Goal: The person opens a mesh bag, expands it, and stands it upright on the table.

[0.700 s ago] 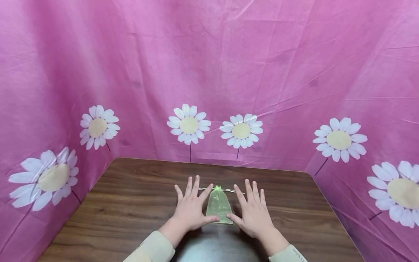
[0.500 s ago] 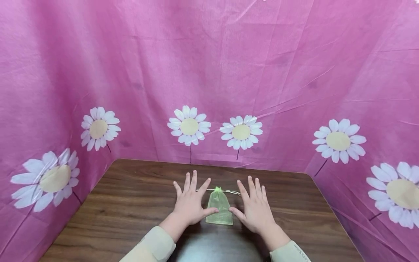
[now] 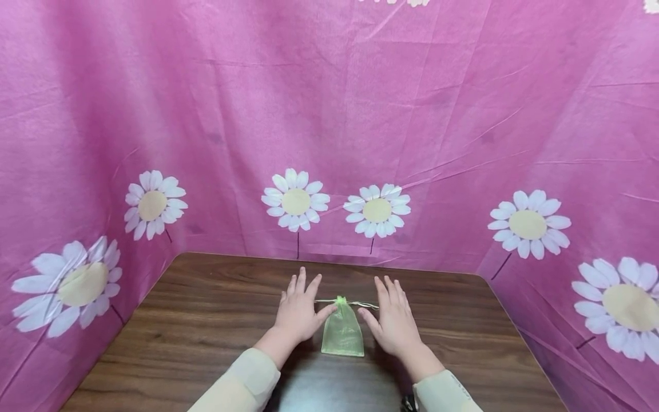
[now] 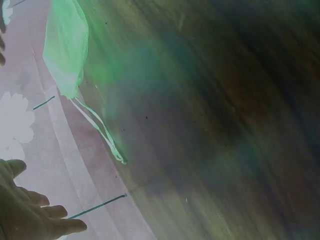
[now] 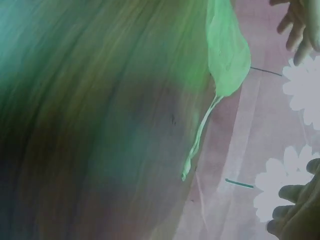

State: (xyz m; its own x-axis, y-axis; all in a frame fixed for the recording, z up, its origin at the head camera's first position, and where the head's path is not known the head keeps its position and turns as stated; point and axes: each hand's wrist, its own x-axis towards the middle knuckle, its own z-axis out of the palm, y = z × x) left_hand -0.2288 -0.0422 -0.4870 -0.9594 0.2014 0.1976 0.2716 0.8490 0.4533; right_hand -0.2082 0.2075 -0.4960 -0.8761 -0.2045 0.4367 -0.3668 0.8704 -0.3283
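Observation:
A sheer light-green drawstring pouch (image 3: 342, 335) lies on the wooden table, its gathered neck pointing away from me and its pale cords spread to both sides. My left hand (image 3: 297, 315) is on its left with fingers extended, the thumb tip overlapping the pouch's upper left edge in the head view. On the other side is my right hand (image 3: 395, 323), fingers straight, thumb tip near the right cord. Neither hand grips anything. In the left wrist view the pouch (image 4: 66, 45) is at the top left; the right wrist view has the pouch (image 5: 227, 50) at the top.
The brown wooden table (image 3: 206, 320) spreads around the pouch. A pink curtain (image 3: 329, 114) printed with large white daisies hangs behind and along both sides. A small dark object (image 3: 409, 403) shows beside the right sleeve at the bottom.
Both thumbs have moved from the pouch's lower part up toward its neck. The spread fingers have drawn closer together. The pouch stays in about the same place.

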